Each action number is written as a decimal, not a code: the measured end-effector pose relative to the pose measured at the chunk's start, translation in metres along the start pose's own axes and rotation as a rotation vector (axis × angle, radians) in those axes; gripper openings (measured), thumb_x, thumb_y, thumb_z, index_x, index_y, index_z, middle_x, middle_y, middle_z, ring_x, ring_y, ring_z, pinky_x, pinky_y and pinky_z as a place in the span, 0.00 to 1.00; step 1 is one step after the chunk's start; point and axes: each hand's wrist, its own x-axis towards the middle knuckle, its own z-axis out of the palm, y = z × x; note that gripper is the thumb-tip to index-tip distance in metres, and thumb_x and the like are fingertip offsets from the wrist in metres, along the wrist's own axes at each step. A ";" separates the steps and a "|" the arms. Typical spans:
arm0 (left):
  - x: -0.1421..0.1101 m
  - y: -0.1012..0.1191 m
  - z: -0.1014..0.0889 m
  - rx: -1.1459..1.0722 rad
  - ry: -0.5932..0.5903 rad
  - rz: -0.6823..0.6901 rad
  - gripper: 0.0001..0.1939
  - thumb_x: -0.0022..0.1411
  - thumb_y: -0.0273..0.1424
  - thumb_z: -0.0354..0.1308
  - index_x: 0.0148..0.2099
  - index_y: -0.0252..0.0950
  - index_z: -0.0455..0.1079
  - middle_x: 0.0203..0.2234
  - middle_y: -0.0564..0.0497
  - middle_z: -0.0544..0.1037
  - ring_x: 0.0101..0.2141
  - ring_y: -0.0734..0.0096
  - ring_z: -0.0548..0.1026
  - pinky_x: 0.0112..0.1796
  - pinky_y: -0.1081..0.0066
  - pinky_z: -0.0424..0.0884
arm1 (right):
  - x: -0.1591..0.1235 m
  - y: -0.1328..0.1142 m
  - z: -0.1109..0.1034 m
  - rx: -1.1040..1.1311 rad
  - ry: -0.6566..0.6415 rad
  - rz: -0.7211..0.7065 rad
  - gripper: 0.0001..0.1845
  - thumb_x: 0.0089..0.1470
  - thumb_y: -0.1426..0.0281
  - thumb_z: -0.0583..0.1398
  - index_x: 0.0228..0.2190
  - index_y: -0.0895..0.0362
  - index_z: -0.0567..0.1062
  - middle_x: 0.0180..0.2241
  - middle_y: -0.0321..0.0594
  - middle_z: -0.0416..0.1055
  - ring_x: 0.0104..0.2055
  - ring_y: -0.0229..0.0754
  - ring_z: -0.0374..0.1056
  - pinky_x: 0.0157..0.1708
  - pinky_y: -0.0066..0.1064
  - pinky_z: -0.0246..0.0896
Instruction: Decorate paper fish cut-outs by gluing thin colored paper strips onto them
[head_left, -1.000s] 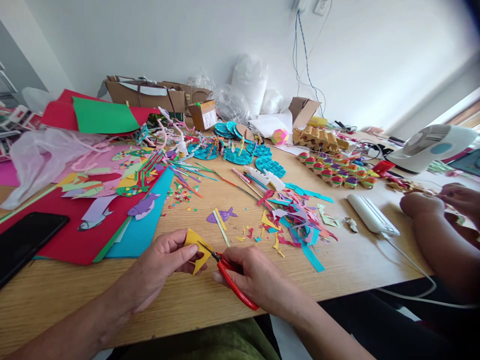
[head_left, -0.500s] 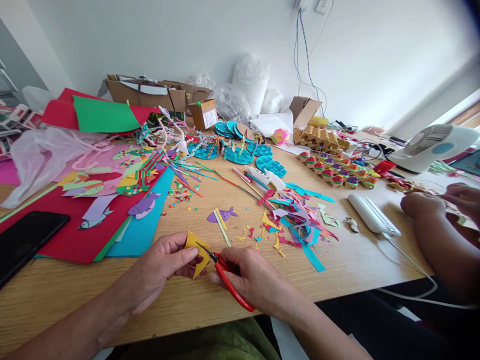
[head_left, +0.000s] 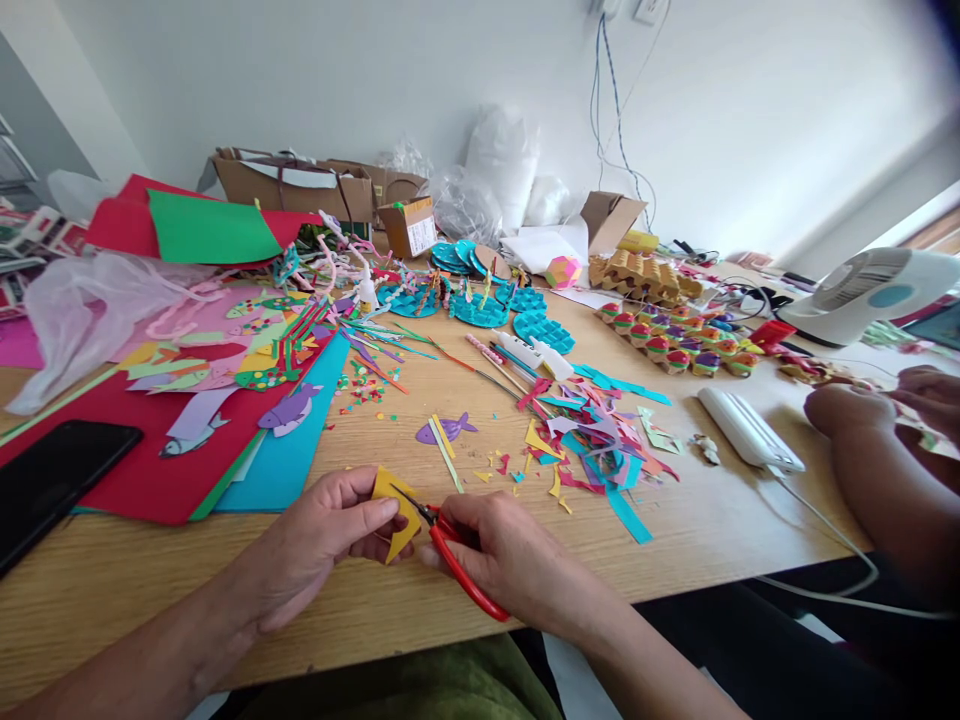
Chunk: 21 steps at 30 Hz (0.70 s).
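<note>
Between the thumb and fingers of my left hand (head_left: 334, 530) is a piece of yellow paper (head_left: 386, 486), held just above the table's front edge. My right hand (head_left: 499, 545) grips red-handled scissors (head_left: 469, 580), their dark blades lying across the yellow paper. Part of the handles is hidden by my fingers. Beyond my hands a purple paper fish (head_left: 454, 428) lies on the wood, with thin yellow and pale green strips (head_left: 447, 457) across it. Small yellow and red scraps (head_left: 499, 463) are scattered to its right.
Coloured paper offcuts (head_left: 600, 440) are heaped right of centre. A black phone (head_left: 64, 480) and red paper sheets (head_left: 172, 470) lie at left. Further right are a white power bank (head_left: 750, 430) with a cable, a painted egg carton (head_left: 675, 340), and another person's arm (head_left: 862, 470).
My hands, the scissors and the yellow paper hold almost the same position. The whole view has shifted very slightly.
</note>
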 end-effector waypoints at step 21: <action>-0.003 0.001 0.000 -0.055 -0.103 -0.093 0.08 0.55 0.33 0.57 0.33 0.32 0.71 0.27 0.49 0.74 0.28 0.73 0.68 0.29 0.75 0.64 | 0.000 -0.001 0.001 0.018 -0.045 -0.029 0.18 0.51 0.57 0.56 0.24 0.59 0.70 0.18 0.29 0.58 0.20 0.29 0.50 0.18 0.21 0.43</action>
